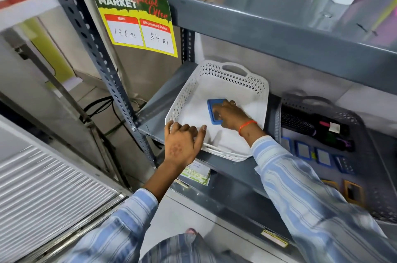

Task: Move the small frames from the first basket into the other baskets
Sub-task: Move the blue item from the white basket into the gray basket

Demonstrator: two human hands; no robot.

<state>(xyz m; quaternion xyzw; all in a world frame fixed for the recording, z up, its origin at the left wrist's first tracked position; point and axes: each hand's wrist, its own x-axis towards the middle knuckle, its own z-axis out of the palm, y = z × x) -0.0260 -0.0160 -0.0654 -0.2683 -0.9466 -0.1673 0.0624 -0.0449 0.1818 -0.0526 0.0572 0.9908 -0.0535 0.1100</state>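
A white perforated basket [234, 79] sits on the grey shelf. Inside it, my right hand [231, 115] holds a small blue frame [211, 107] flat against the basket floor. My left hand [182, 141] grips the basket's near left rim. To the right stands a dark basket [363, 168] holding several small blue frames [322, 158], an orange frame [353, 191] and dark hairbrushes [311, 127]. My right sleeve hides part of the dark basket.
A grey metal rack post [96, 48] stands on the left with a yellow price sign [137, 20] hanging from the upper shelf edge. Green packets [196, 173] lie on the shelf below. Cables [101, 108] run behind the post.
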